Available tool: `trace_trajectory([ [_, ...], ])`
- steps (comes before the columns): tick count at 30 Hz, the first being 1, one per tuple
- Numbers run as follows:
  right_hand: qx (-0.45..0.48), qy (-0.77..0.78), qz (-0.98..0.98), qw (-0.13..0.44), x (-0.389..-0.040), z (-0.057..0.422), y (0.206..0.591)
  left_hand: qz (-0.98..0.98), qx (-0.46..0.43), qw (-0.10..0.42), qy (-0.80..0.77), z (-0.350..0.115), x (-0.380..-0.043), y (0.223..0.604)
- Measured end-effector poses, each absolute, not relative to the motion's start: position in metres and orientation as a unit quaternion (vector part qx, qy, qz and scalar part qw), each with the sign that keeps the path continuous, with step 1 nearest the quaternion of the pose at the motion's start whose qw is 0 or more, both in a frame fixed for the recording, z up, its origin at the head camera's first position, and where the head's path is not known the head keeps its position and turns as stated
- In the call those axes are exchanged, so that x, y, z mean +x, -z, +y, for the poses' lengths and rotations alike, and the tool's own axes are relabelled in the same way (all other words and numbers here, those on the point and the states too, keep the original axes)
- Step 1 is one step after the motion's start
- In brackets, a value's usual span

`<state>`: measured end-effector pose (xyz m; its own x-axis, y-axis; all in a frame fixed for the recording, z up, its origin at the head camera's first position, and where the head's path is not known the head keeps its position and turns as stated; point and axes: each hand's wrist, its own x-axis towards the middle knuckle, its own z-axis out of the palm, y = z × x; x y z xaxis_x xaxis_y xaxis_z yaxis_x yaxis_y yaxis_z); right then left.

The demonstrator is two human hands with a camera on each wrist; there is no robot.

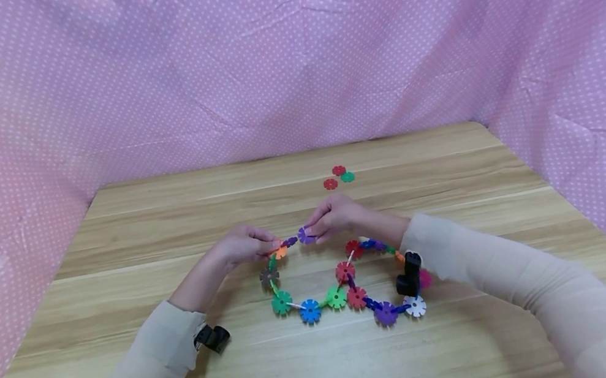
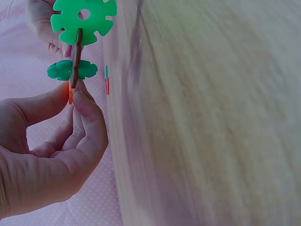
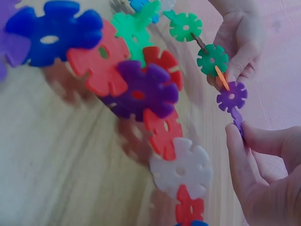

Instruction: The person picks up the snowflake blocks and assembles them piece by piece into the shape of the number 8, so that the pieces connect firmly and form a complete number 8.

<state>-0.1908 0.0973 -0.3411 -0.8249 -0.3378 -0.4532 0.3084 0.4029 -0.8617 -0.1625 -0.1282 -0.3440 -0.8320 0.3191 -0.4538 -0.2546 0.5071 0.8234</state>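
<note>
Notched plastic snowflake discs are slotted edge to edge into a chain. My left hand (image 1: 245, 244) pinches the orange disc (image 1: 281, 252) near the chain's left end between thumb and fingers. A purple disc (image 3: 232, 97) is slotted onto that orange one. Between thumb and fingertips, my right hand (image 1: 334, 218) grips another purple disc (image 1: 305, 235), its edge meeting the first purple disc in the right wrist view. From the left hand, the chain runs down past a brown disc (image 1: 269, 276), a green disc (image 1: 282, 303) and a blue disc (image 1: 310, 311).
On the right, the chain forms a ring below my right forearm, with a white disc (image 1: 415, 307) and a large purple disc (image 1: 386, 314) at its near side. Two loose red discs (image 1: 330, 183) and a green disc (image 1: 348, 177) lie farther back on the wooden table (image 1: 174, 227). Pink dotted cloth (image 1: 289, 61) hangs behind.
</note>
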Motion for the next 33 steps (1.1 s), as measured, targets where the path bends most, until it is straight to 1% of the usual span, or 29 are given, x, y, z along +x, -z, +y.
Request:
trace_trajectory([
  [4, 0.008, 0.568, 0.769, 0.293, -0.188, 0.094, 0.342, 0.819, 0.022, 0.286, -0.497, -0.128, -0.162, 0.344],
  [10, 0.035, 0.578, 0.753, 0.313, -0.185, 0.091, 0.346, 0.829, 0.024, 0.277, -0.486, -0.127, -0.164, 0.347],
  [20, 0.082, 0.620, 0.717, 0.306, -0.183, 0.083, 0.356, 0.861, -0.024, 0.236, -0.450, -0.119, -0.161, 0.350],
  [23, 0.080, 0.633, 0.706, 0.306, -0.184, 0.083, 0.359, 0.865, -0.028, 0.221, -0.450, -0.122, -0.161, 0.351],
  [26, 0.066, 0.635, 0.704, 0.311, -0.186, 0.084, 0.360, 0.863, -0.014, 0.212, -0.458, -0.126, -0.160, 0.351],
  [33, 0.035, 0.633, 0.704, 0.322, -0.186, 0.089, 0.358, 0.844, -0.006, 0.230, -0.485, -0.136, -0.156, 0.349],
])
